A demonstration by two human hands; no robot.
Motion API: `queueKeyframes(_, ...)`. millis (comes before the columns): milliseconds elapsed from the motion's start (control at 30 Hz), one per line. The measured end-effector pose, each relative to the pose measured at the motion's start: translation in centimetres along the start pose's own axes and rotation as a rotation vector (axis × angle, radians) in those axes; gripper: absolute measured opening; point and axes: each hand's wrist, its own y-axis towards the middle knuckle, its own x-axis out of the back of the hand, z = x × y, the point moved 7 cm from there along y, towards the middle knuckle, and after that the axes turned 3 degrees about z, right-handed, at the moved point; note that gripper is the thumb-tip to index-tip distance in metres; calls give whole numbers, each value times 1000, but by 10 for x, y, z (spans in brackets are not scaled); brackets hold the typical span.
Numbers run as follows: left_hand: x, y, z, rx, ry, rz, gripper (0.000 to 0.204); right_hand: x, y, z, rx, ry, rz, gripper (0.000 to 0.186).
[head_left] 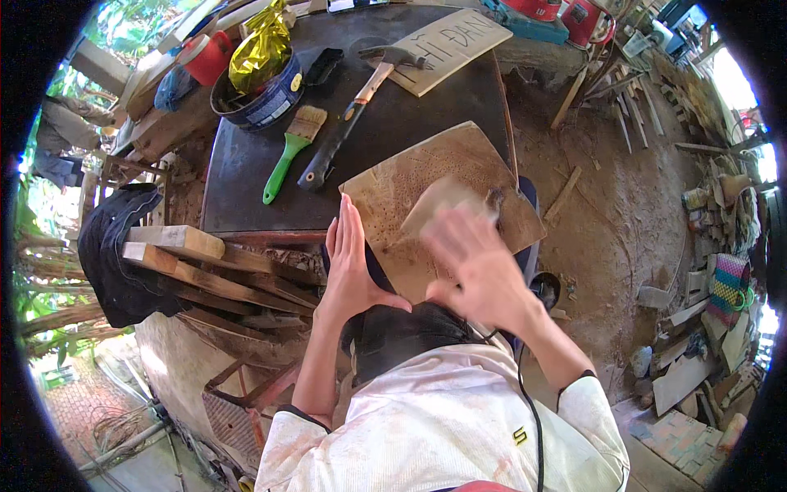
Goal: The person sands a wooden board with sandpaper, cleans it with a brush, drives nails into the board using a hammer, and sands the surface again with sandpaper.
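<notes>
A thin brown board (422, 160) with a speckled surface lies tilted across my lap and the table's near edge. My left hand (348, 266) is against the board's lower left edge, fingers stretched out and thumb spread. My right hand (471, 266) is over the board, fingers outstretched and blurred by motion, on a pale piece (447, 197) that I cannot make out. Beyond the board on the dark table (246, 197) lie a green-handled brush (287, 160), a black-handled hammer (340, 139) and a lettered pale board (447, 41).
A blue tub (258, 107) with gold foil sits at the table's back left. Timber pieces (180, 246) with dark cloth (115, 254) lie at left, near a person's legs (61, 131). Scrap wood (689, 377) litters the dirt floor (598, 246) at right; a red container (197, 61) stands behind.
</notes>
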Motion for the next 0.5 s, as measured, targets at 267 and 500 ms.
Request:
queueKeyframes(267,0,0,0,11,-4,-1,191,3,-19,-9,-42,38,30,95)
queueKeyframes(500,0,1,5,4,13,-9,191,8,-37,36,196,249,75,88)
